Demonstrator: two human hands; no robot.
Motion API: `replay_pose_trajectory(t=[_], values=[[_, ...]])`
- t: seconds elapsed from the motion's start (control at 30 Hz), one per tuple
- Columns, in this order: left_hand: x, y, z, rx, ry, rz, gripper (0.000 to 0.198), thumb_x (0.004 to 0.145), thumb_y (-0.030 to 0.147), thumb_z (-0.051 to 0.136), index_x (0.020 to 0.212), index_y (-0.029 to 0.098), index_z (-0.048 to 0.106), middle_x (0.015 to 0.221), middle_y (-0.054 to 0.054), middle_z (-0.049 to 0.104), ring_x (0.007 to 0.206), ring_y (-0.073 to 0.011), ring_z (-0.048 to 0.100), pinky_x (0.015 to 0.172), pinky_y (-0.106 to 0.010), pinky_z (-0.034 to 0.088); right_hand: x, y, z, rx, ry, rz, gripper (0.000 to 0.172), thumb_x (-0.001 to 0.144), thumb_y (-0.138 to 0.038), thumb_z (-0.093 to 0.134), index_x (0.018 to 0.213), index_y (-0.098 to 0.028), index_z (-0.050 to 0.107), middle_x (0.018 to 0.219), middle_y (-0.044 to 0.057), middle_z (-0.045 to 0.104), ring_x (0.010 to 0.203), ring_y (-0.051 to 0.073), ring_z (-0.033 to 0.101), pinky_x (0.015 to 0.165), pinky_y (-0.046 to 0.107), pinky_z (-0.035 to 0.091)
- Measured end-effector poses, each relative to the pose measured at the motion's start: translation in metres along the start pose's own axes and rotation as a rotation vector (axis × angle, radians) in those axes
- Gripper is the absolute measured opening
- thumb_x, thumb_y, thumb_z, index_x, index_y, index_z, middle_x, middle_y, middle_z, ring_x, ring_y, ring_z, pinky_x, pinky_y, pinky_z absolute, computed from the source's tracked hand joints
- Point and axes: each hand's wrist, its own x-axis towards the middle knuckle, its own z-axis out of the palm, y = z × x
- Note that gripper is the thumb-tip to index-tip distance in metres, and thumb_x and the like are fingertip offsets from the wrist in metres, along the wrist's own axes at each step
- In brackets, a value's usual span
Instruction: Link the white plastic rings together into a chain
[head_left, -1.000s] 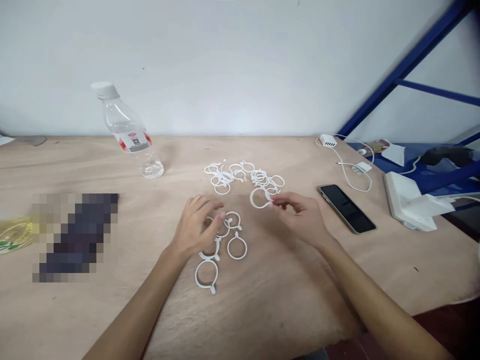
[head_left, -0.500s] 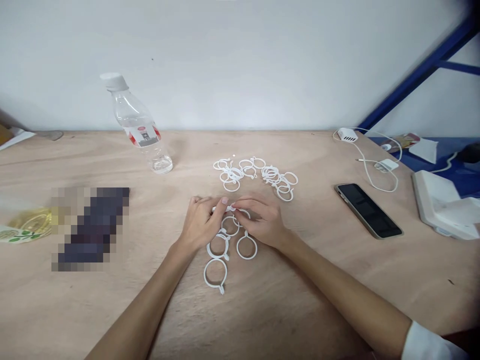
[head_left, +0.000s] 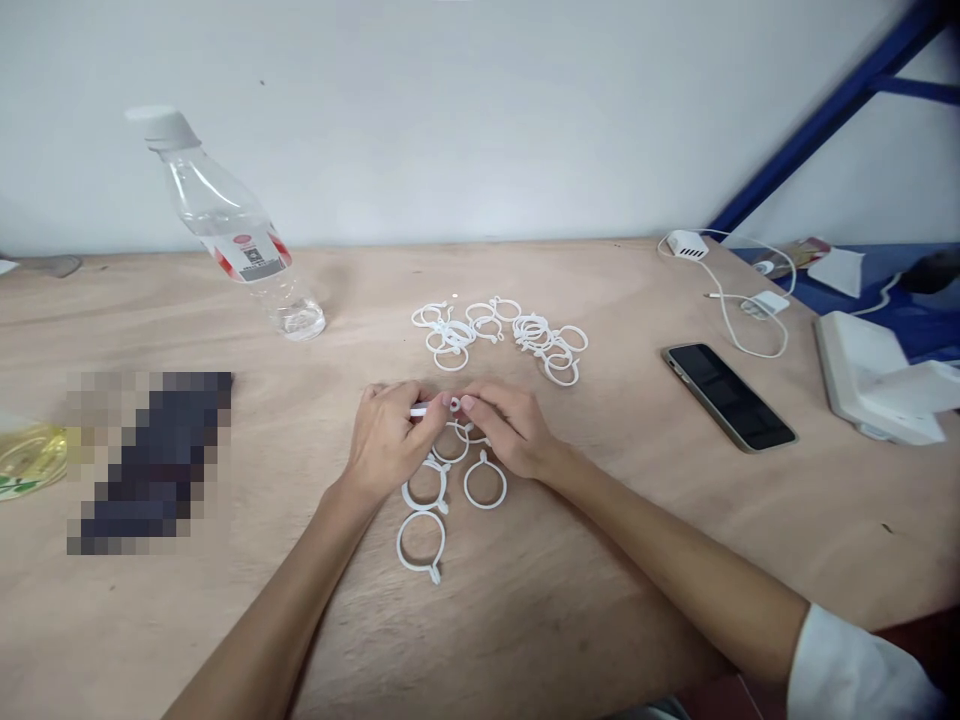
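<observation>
My left hand [head_left: 390, 437] and my right hand [head_left: 504, 428] meet at the middle of the wooden table [head_left: 615, 560], fingertips pinched together on one white plastic ring [head_left: 433, 408]. Just below the hands lie several white rings in a small group, among them one [head_left: 485, 481] under my right hand and one [head_left: 421, 541] nearest me. Farther back lies a loose pile of white rings [head_left: 501, 334], a hand's width beyond my fingers.
A clear water bottle [head_left: 229, 235] stands at the back left. A dark phone [head_left: 727, 395] lies to the right, with white chargers and cable [head_left: 739, 305] behind it and a white box [head_left: 874, 385] at the right edge. A blurred dark object [head_left: 150, 460] lies left.
My right hand carried a ring from the far pile back to my left hand. Both hands now pinch it together above the near group. The view shifted slightly.
</observation>
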Motion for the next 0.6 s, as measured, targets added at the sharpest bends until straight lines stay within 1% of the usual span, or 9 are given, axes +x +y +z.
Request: replay_pose_trajectory(t=[0.1,0.2,0.27,0.4,0.47,0.5,0.53,0.6], values=[[0.0,0.0,0.001,0.032,-0.024,0.024,0.036,0.09,0.041,0.037,0.071,0.019,0.058,0.069,-0.002,0.066,0.07,-0.018,0.058,0.077,-0.035,0.037,0.0,0.001,0.001,-0.066,0.008,0.006,0.024,0.093,-0.029,0.044,0.079,-0.019,0.06,0.071,0.001,0.062,0.066,0.013,0.056,0.064,0.027,0.045],[-0.001,-0.002,0.002,0.058,-0.019,0.045,0.036,0.09,0.04,0.036,0.071,0.019,0.058,0.07,-0.002,0.065,0.073,-0.0194,0.058,0.076,-0.036,0.037,-0.001,0.004,0.003,-0.114,0.008,0.009,0.025,0.094,-0.03,0.043,0.075,-0.019,0.056,0.065,-0.001,0.056,0.059,0.012,0.051,0.058,0.026,0.042],[-0.001,-0.004,0.002,0.072,-0.007,0.064,0.036,0.09,0.041,0.037,0.072,0.019,0.058,0.069,-0.002,0.065,0.072,-0.0197,0.057,0.075,-0.036,0.036,-0.001,0.006,0.005,-0.14,0.007,-0.004,0.025,0.094,-0.03,0.042,0.075,-0.02,0.054,0.065,-0.001,0.056,0.06,0.012,0.05,0.059,0.026,0.042],[-0.001,-0.007,0.003,0.075,0.003,0.11,0.035,0.091,0.043,0.037,0.076,0.019,0.057,0.072,-0.002,0.064,0.073,-0.0197,0.057,0.074,-0.036,0.036,-0.001,0.004,0.005,-0.188,0.007,-0.082,0.023,0.095,-0.027,0.038,0.079,-0.021,0.053,0.071,0.002,0.059,0.068,0.014,0.053,0.065,0.028,0.045],[-0.002,-0.007,0.003,0.08,0.008,0.146,0.032,0.091,0.043,0.039,0.082,0.019,0.058,0.077,-0.003,0.064,0.077,-0.0208,0.056,0.074,-0.036,0.037,-0.001,0.004,-0.003,-0.225,0.013,-0.114,0.023,0.095,-0.027,0.039,0.08,-0.021,0.055,0.074,0.002,0.06,0.072,0.015,0.055,0.069,0.028,0.046],[-0.002,-0.007,0.003,0.085,0.017,0.168,0.031,0.091,0.042,0.041,0.085,0.019,0.059,0.08,-0.004,0.063,0.079,-0.0214,0.056,0.075,-0.037,0.038,-0.002,0.004,-0.01,-0.256,0.04,-0.111,0.022,0.094,-0.027,0.04,0.08,-0.021,0.056,0.074,0.003,0.061,0.073,0.015,0.056,0.07,0.029,0.046],[-0.002,-0.007,0.003,0.088,0.028,0.19,0.03,0.09,0.042,0.043,0.088,0.018,0.061,0.084,-0.005,0.063,0.082,-0.0221,0.055,0.076,-0.037,0.039,-0.004,0.006,-0.019,-0.297,0.094,-0.085,0.021,0.093,-0.028,0.042,0.081,-0.02,0.057,0.076,0.003,0.062,0.074,0.016,0.056,0.071,0.029,0.046],[-0.004,-0.006,0.003,0.074,0.042,0.238,0.03,0.09,0.042,0.045,0.095,0.019,0.064,0.093,-0.007,0.062,0.089,-0.023,0.054,0.079,-0.039,0.04,-0.009,0.012,-0.042,-0.406,0.258,0.045,0.017,0.09,-0.031,0.047,0.085,-0.02,0.059,0.078,0.004,0.063,0.073,0.016,0.056,0.07,0.03,0.045]])
